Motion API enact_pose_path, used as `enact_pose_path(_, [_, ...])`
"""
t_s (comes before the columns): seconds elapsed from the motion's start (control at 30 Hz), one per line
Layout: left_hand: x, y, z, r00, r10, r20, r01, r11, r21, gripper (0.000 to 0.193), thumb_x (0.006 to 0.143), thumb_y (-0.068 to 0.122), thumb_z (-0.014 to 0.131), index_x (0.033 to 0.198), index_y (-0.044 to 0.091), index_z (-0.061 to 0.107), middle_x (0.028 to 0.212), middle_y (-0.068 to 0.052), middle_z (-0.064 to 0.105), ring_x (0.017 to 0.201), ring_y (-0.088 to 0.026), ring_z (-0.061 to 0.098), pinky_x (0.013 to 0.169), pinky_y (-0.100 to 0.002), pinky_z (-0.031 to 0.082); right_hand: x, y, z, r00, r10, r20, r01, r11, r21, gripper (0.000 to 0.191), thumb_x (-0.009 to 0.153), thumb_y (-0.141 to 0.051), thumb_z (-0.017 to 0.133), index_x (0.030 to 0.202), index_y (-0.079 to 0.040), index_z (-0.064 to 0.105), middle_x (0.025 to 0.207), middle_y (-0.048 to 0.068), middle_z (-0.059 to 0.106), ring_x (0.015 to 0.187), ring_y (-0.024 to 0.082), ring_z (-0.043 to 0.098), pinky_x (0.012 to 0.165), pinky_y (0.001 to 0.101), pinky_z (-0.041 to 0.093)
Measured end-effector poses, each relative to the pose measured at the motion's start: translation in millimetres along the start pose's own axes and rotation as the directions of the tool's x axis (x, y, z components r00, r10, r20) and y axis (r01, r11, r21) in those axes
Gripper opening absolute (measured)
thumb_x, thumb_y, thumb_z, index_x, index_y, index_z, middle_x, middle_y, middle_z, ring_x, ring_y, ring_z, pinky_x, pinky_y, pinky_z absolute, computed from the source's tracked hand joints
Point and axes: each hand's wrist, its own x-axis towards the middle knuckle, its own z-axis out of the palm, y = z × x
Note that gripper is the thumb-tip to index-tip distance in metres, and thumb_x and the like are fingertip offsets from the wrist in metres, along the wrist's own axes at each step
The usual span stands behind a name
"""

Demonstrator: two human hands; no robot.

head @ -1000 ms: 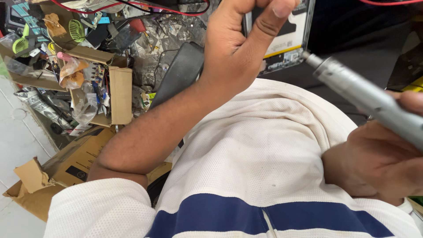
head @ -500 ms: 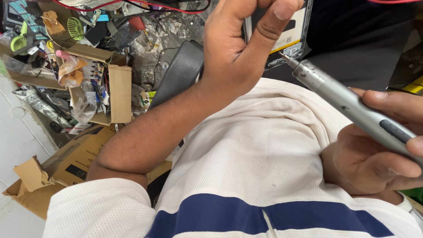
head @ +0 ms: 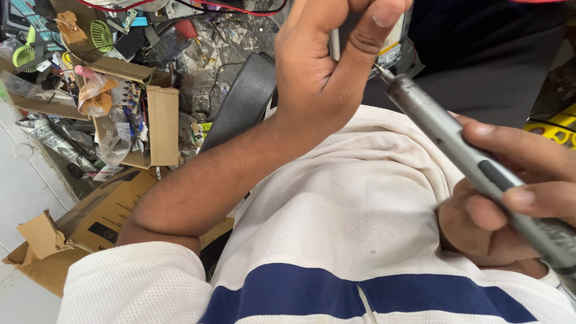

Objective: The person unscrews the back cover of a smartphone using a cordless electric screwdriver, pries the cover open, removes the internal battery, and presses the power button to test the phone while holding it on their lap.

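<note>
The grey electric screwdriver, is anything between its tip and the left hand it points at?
Nothing visible does. The right hand grips the grey electric screwdriver, and its thin bit reaches right up to the raised left hand, beside the thumb. What the left hand pinches is hidden by the fingers.

Little free room between left hand [head: 327, 72] and right hand [head: 498, 204]: grey electric screwdriver [head: 474, 168] slants across the gap, tip close against the left fingers. Near side blocked by the white, blue-striped shirt [head: 336, 240]. Left side crowded with open cardboard boxes [head: 156, 120], plastic bags and loose parts; black chair back [head: 243, 102] behind the left forearm. Bare white floor [head: 24, 186] passable only at far left edge
</note>
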Motion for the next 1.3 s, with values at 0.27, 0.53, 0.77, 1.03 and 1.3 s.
enact_pose_path(0.27, [-3.3, -8.1, -0.5, 0.999, -0.002, -0.039, 0.001, 1.0, -0.009, 0.024, 0.118, 0.034, 0.061, 0.114, 0.012, 0.07, 0.097, 0.003, 0.07, 0.084, -0.008, 0.062, 0.076, -0.021, 0.048, 13.2, -7.6, -7.3, 0.963, 0.177, 0.203, -0.208, 0.967, 0.145, 0.022, 0.117, -0.006, 0.055, 0.099, 0.006, 0.051, 0.103, 0.027, 0.069, 0.091, 0.031, 0.075, 0.077, 0.0326, 0.063])
enact_pose_path(0.53, [-1.4, -14.6, -0.6, 0.996, 0.012, -0.09, -0.014, 1.0, -0.022, 0.024, 0.116, 0.033, 0.063, 0.109, 0.01, 0.068, 0.09, 0.002, 0.067, 0.08, -0.009, 0.061, 0.074, -0.022, 0.048, 29.2, -13.9, 6.0, 0.968, 0.2, 0.151, -0.228, 0.953, 0.201, 0.028, 0.104, -0.016, 0.059, 0.104, 0.003, 0.038, 0.106, 0.028, 0.063, 0.09, 0.043, 0.077, 0.073, 0.0434, 0.066])
enact_pose_path(0.77, [-0.3, -6.5, -3.1, 0.998, -0.029, -0.058, 0.028, 0.999, -0.016, 0.028, 0.115, 0.035, 0.063, 0.102, 0.011, 0.069, 0.084, 0.003, 0.065, 0.072, -0.008, 0.054, 0.069, -0.022, 0.044, -0.3, 2.8, 29.6, 0.972, 0.216, -0.091, -0.167, 0.91, 0.381, 0.032, 0.107, -0.024, 0.054, 0.117, 0.0, 0.035, 0.112, 0.024, 0.057, 0.098, 0.039, 0.076, 0.077, 0.0433, 0.067])
enact_pose_path(1.03, [-0.4, -7.3, -3.2, 0.998, 0.025, -0.063, -0.026, 0.999, -0.025, 0.023, 0.117, 0.032, 0.061, 0.109, 0.011, 0.068, 0.092, 0.003, 0.068, 0.081, -0.008, 0.061, 0.073, -0.022, 0.047, -0.5, 6.7, 38.4, 0.973, 0.157, -0.169, -0.083, 0.922, 0.379, 0.041, 0.11, -0.034, 0.048, 0.131, -0.004, 0.032, 0.119, 0.019, 0.049, 0.107, 0.034, 0.075, 0.082, 0.0431, 0.068])
enact_pose_path(1.3, [-4.7, -10.5, -4.8, 0.996, 0.024, -0.083, -0.027, 0.999, -0.026, 0.02, 0.118, 0.027, 0.062, 0.112, 0.01, 0.066, 0.095, 0.002, 0.067, 0.084, -0.008, 0.062, 0.074, -0.022, 0.048, 0.2, -4.3, 34.5, 0.947, 0.306, -0.097, -0.22, 0.839, 0.498, 0.037, 0.112, -0.039, 0.046, 0.136, -0.012, 0.036, 0.132, 0.018, 0.058, 0.111, 0.021, 0.074, 0.092, 0.0361, 0.066])
